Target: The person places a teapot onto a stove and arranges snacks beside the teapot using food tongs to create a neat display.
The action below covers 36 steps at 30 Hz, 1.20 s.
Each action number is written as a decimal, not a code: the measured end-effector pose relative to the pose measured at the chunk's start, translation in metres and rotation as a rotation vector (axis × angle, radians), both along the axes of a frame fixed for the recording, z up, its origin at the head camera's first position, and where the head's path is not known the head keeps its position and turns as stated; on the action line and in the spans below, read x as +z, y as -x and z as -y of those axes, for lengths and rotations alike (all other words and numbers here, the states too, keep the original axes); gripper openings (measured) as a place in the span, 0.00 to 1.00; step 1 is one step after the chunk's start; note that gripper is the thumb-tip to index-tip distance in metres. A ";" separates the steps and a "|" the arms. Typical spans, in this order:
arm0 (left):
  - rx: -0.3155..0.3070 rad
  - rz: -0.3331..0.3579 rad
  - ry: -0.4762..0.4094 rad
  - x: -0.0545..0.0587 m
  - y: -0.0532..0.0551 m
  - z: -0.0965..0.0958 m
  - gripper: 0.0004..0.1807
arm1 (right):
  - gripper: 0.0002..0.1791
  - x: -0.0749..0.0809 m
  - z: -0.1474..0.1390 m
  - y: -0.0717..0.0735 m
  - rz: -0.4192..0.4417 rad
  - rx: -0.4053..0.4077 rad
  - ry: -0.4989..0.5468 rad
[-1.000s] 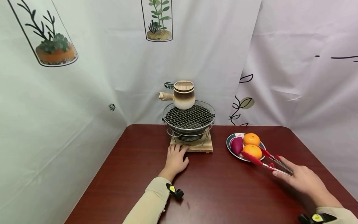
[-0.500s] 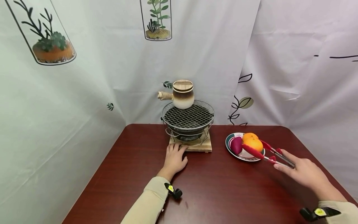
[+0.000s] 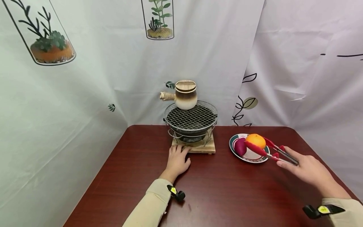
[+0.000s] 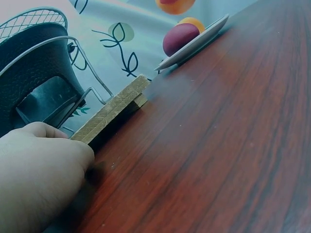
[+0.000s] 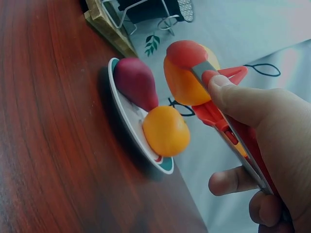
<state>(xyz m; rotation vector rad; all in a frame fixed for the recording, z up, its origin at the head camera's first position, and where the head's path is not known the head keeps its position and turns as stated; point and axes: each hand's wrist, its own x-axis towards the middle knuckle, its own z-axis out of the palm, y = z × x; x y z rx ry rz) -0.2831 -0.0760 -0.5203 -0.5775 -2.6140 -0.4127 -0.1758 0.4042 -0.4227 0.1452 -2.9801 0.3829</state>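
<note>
My right hand (image 3: 312, 168) grips a pair of red-tipped metal tongs (image 3: 256, 149), whose tips squeeze a mandarin (image 3: 256, 140) lifted above the plate (image 3: 252, 160). Another mandarin (image 5: 166, 132) rests on that plate, hidden behind the raised one in the head view. Beside it lies a purple, tapered, sweet-potato-like piece (image 3: 240, 147). My left hand (image 3: 177, 160) rests with its fingers on the front edge of a wooden board (image 3: 202, 148), thumb spread to the side. A round grill (image 3: 191, 118) with a wire mesh stands on this board.
On the back of the grill mesh sits a lidded clay pot (image 3: 186, 100), its handle pointing left. Printed cloth walls (image 3: 136, 72) close off the back and sides of the dark red table (image 3: 227, 192).
The tongs have closed round the nearer mandarin and raised it off the plate, up and away from me. My left hand keeps its place on the board.
</note>
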 end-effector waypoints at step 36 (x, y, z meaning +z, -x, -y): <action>0.006 0.011 0.011 0.001 -0.003 0.001 0.25 | 0.51 0.044 0.044 0.027 -0.047 0.012 0.005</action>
